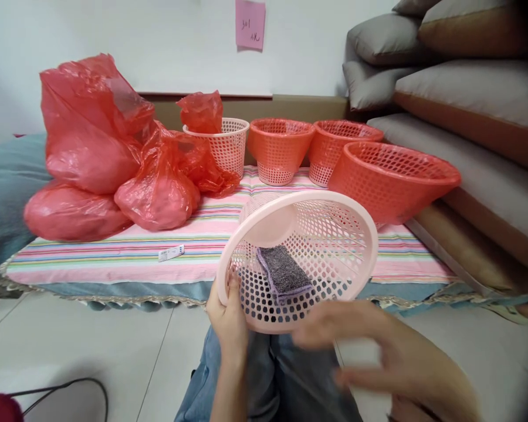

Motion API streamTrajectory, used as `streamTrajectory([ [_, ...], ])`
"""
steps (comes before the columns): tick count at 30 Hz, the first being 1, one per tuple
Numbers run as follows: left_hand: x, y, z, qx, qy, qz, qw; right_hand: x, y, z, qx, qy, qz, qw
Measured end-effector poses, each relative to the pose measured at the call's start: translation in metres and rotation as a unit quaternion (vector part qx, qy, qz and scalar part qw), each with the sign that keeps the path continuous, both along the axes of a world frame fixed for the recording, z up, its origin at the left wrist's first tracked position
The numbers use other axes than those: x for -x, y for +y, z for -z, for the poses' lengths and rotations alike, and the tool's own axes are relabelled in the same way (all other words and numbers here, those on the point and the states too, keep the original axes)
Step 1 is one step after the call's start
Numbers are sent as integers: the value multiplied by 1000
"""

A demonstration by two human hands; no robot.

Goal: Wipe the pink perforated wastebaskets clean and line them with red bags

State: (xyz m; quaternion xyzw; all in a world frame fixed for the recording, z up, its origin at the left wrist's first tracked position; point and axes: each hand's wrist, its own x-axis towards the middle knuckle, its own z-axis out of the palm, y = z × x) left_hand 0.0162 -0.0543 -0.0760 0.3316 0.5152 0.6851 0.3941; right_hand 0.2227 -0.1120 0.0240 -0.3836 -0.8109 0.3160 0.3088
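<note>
The basket (303, 258) sits just past the left hand (229, 319) fingers, with a cloth (284, 272) inside it. Beyond the fingers stand more baskets (278, 149), and bags (114, 152) lie off to their left.

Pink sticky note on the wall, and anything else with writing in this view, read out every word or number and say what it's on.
Pink sticky note on the wall: handwritten, seems to read "301" above a second line too scrawled to read.
Small white label on the striped cloth: print too small to read.
Pale pink basket held by the left hand, orange baskets and red bags: no text visible.
</note>
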Motion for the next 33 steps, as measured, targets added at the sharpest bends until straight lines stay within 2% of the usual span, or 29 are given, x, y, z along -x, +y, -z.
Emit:
streamTrajectory([
  [2, 0, -2, 0, 4, 23, 2, 1000, 11, 29, 28, 11, -10, 58, 998],
  [5, 1, -3, 1, -3, 61, 15, 998, 32, 78, 85, -9, -46, 229, 972],
  [8, 4, -3, 2, -16, 93, 29, 995, 51, 107, 134, -31, -73, 264, 961],
  [12, 8, -2, 4, -54, 147, 45, 987, 62, 109, 168, -35, -137, 297, 944],
  [16, 10, -1, 10, -97, 184, 65, 976, 64, 100, 179, -21, -189, 301, 934],
  [22, 10, 1, 11, -88, 182, 49, 978, 64, 104, 175, 19, -260, 289, 921],
  [28, 6, 1, 6, -91, 170, 52, 980, 59, 110, 165, 65, -265, 269, 924],
  [33, 7, -3, 4, -88, 141, 54, 985, 61, 92, 165, 36, -253, 260, 931],
])
